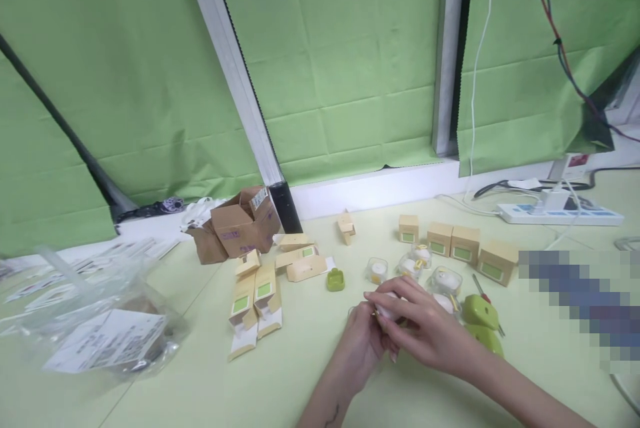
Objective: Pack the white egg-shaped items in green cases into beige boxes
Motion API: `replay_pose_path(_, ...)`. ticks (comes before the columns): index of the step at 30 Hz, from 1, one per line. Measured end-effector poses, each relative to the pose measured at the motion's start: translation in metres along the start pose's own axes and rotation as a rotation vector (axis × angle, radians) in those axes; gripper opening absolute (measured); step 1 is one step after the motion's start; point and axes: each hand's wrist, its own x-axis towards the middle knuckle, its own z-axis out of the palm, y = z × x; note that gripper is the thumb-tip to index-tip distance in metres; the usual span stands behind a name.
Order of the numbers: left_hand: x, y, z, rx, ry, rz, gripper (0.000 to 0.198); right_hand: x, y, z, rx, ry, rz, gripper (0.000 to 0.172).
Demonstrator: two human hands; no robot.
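My left hand (364, 341) and my right hand (427, 328) meet near the table's front. Their fingers close around a small white rounded thing (389, 309), mostly covered by the fingers, so its kind does not show. Just beyond them sit several clear plastic cases (377, 271) with white rounded pieces inside, some with a yellow part. To the right of my right hand lie two green moulded pieces (480, 312), beside a thin tool (482, 289) with a partly red body. A small green tray-like piece (335, 280) rests beyond my left hand.
Closed small yellow boxes (465, 245) stand at the back right, near a white power strip (560, 215) with cables. Opened yellow boxes (243, 303) lie to the left, before a brown carton (245, 223). A clear plastic bag (165, 338) occupies the far left.
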Motion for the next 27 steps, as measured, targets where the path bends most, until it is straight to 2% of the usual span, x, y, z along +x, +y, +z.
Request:
replay_pose_path(9, -0.002, 0.012, 0.009, -0.067, -0.041, -0.084, 0.024, 0.002, -0.006, -0.014, 0.046, -0.098, 0.0, 0.038)
replay_pose_path(14, -0.001, 0.01, 0.005, -0.084, -0.054, -0.082, 0.029, 0.0, -0.004, -0.013, 0.019, -0.117, -0.028, 0.042)
replay_pose_path(21, -0.002, 0.014, 0.006, -0.017, -0.096, -0.081, 0.029, -0.002, 0.002, -0.009, -0.031, -0.05, -0.093, 0.042)
replay_pose_path(25, -0.005, 0.022, 0.011, -0.038, -0.097, -0.112, 0.033, -0.003, 0.005, -0.011, -0.017, -0.018, 0.033, 0.053)
replay_pose_path(27, -0.007, 0.026, 0.012, -0.053, -0.066, -0.079, 0.031, -0.003, 0.006, -0.016, 0.025, -0.017, 0.125, 0.051)
